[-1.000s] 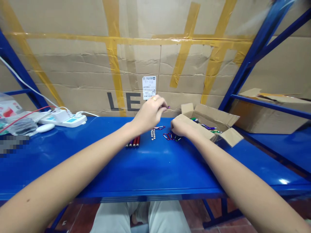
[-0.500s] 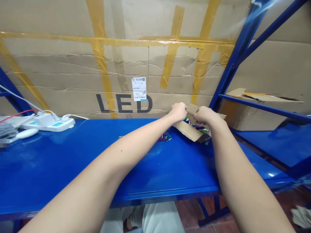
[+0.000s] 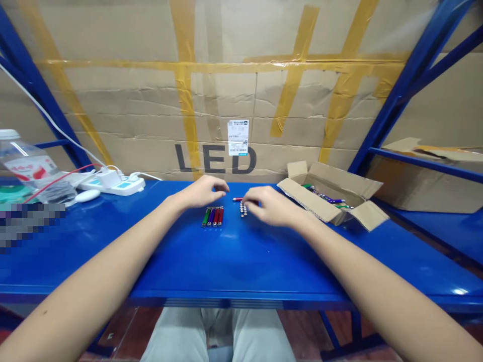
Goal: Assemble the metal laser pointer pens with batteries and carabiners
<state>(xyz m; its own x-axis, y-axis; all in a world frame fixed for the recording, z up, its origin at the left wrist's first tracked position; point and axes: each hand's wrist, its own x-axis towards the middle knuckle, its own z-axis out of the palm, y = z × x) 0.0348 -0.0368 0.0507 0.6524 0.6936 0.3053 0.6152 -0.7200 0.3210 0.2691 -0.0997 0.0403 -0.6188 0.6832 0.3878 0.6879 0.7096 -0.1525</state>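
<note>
My left hand (image 3: 203, 192) hovers over the blue table with curved fingers, thumb and forefinger apart, holding nothing visible. Just below it lies a row of small metal tubes (image 3: 212, 217), green, purple and red. My right hand (image 3: 267, 205) is bent inward, its fingertips at the end of a red metal tube (image 3: 237, 199) that points left; the fingers partly hide the grip. Beneath these fingertips sit several small silver round pieces (image 3: 243, 209), partly covered. An open cardboard box (image 3: 320, 207) on the right holds more coloured metal pieces (image 3: 330, 199).
A white power strip (image 3: 130, 187) with plugs and cables lies at the back left, near a clear plastic bottle (image 3: 33, 168). Behind stands a large taped carton (image 3: 151, 110). Blue shelf uprights (image 3: 400, 95) flank the table, and another cardboard box (image 3: 422, 181) is at far right.
Both hands have left the cardboard box's flaps and moved left to the table's middle. The box now stands open on its own. My view has turned slightly left.
</note>
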